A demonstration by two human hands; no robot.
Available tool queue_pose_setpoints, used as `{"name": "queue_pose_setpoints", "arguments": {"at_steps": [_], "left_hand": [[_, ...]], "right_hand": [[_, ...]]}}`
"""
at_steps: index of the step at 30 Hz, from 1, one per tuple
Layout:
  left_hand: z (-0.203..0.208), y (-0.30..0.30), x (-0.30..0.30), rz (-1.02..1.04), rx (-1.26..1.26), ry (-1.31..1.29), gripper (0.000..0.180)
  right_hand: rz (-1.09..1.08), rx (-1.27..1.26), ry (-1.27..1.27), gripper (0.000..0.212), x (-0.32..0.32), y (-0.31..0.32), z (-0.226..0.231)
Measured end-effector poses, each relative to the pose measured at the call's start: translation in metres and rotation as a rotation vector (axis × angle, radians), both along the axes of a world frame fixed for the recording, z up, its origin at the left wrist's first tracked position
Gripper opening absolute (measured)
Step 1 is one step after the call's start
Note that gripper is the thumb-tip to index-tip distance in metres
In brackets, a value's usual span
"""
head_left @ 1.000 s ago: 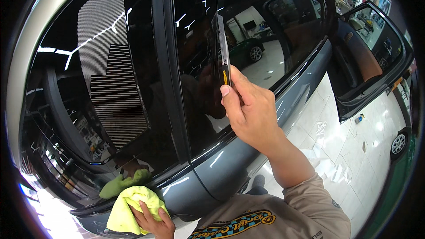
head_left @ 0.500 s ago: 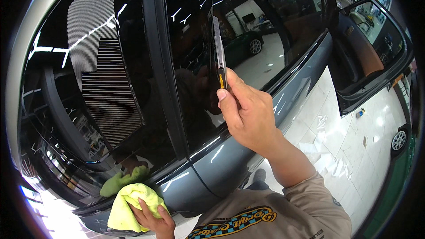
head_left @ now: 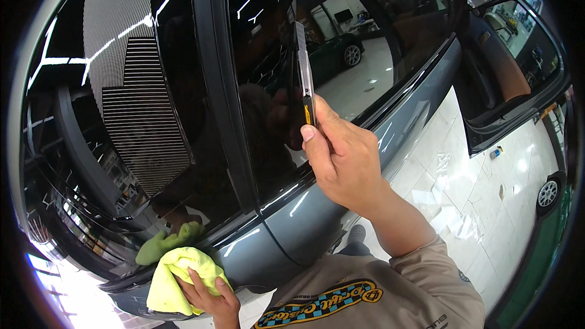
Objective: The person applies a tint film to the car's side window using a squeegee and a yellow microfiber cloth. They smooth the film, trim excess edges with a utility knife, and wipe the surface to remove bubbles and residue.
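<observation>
My right hand (head_left: 344,157) pinches the dark handle of a snap-off utility knife (head_left: 306,76). Its silver blade is slid out and points up along the edge of a glossy black side window (head_left: 268,79); whether the tip touches it I cannot tell. Lower left, my left hand (head_left: 208,295) presses a bunched yellow-green microfiber cloth (head_left: 177,280) near the lower edge of the rear window (head_left: 207,207), where the cloth is mirrored in the glass. Both windows belong to a grey-blue car (head_left: 304,225) in front of me.
At the right an open car door (head_left: 506,79) with brown trim stands out from the body. Clear film scraps (head_left: 457,219) lie on the white tiled floor (head_left: 487,195), and a small blue container (head_left: 496,153) sits there. A green car (head_left: 536,256) is at far right.
My view has shifted slightly against the car. Both hands keep their grips, and the knife stays almost in the same place by the window edge.
</observation>
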State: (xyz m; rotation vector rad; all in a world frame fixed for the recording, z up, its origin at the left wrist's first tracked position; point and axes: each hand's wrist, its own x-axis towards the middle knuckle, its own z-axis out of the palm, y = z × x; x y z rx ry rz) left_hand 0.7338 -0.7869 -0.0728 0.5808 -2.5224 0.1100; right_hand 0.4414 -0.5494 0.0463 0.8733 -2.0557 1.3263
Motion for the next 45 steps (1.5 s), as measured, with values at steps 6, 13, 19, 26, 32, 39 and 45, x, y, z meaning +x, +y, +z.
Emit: {"name": "queue_pose_setpoints", "arguments": {"at_steps": [6,13,19,26,32,39,45], "left_hand": [[0.0,0.0,-0.001,-0.002,-0.003,0.002,0.058],[0.001,0.0,-0.001,-0.001,-0.011,-0.005,0.059],[0.0,0.001,0.0,0.006,-0.007,-0.009,0.059],[-0.003,-0.001,0.001,0.027,-0.033,-0.031,0.059],[0.002,0.002,-0.003,0.007,-0.025,-0.006,0.059],[-0.001,0.0,-0.003,0.0,-0.034,-0.002,0.059],[0.001,0.003,-0.003,0.018,-0.032,-0.018,0.06]], "right_hand": [[0.017,0.007,-0.03,0.04,0.004,0.001,-0.005],[0.016,0.051,-0.031,0.044,0.008,0.004,-0.008],[0.009,0.017,0.022,0.044,0.011,0.005,-0.015],[-0.001,0.016,-0.018,0.045,0.014,0.006,-0.023],[-0.006,0.013,0.034,0.046,0.013,0.009,-0.027],[0.018,0.014,0.049,0.047,0.012,0.012,-0.034],[0.035,0.008,0.036,0.047,0.013,0.014,-0.036]]}}
